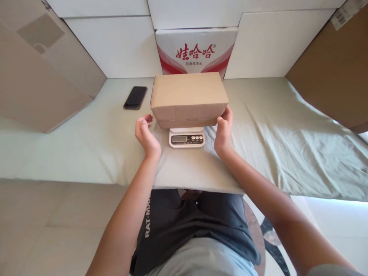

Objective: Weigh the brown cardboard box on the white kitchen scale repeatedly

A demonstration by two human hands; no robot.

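A plain brown cardboard box (189, 90) rests on a small white digital kitchen scale (186, 145), covering most of its platform. Only the scale's front panel shows, with its display and three round buttons; I cannot read a number there. My left hand (147, 134) is just off the box's left side, fingers loosely curled and apart, holding nothing. At the box's lower right corner, my right hand (224, 130) is cupped, touching or very close to it. Some of its fingers are partly hidden behind that corner.
A black smartphone (135, 97) lies left of the box on the pale green cloth (86, 153). Behind stands a white and red carton (198, 50) among white boxes (115, 46). Large cardboard boxes flank both sides, one left (43, 76) and one right (336, 73).
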